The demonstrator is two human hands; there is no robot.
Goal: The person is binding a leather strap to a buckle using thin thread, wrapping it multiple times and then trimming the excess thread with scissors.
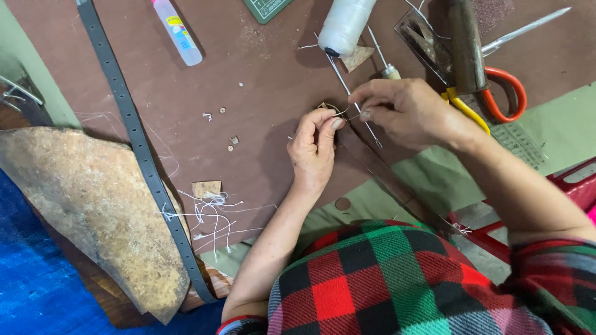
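My left hand (313, 147) pinches a small tan leather piece (327, 107) between thumb and fingers, over a brown leather sheet (261, 93). Just to its right, my right hand (406, 111) has its fingertips closed on a thin needle with pale thread (347, 114) that runs to the small piece. A dark leather strap (379, 170) lies under both hands, slanting toward my lap. An awl with a thin metal shaft (354, 99) lies beneath my right hand.
A white thread spool (344, 25), orange-and-yellow-handled scissors (503, 93), a dark wooden-handled tool (467, 46) and a glue bottle (177, 31) lie at the back. A long grey punched belt (133, 142) runs down the left beside a rough tan hide (93, 211). Thread scraps (211, 208) lie nearby.
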